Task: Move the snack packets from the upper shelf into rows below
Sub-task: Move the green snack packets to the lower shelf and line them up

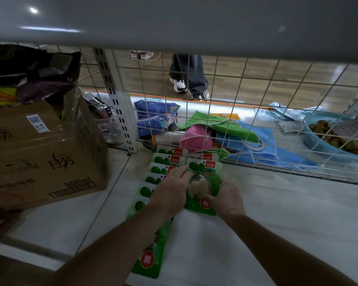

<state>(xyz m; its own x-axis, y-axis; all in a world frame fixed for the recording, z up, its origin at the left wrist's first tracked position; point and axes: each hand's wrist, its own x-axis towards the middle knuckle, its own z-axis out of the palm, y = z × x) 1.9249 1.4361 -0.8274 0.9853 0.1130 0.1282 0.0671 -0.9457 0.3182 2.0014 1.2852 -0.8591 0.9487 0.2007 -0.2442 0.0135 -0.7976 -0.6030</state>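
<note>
Both hands settled a green snack packet into the second row on the lower shelf

The left hand (172,188) lay with relaxed, straight fingers across the upper left corner of the packet (208,175), probably to press it flat and square against the left row (163,161), whose packets overlapped like roof tiles so each label showed. The right hand (225,200) pinched the packet's lower right edge, thumb on its face, seemingly to nudge it up over the back packet (206,156) by the wire mesh (246,96). A cardboard box (46,153) stood left of the rows on the lower shelf (277,223); only the underside of the upper shelf (174,21) showed
</note>
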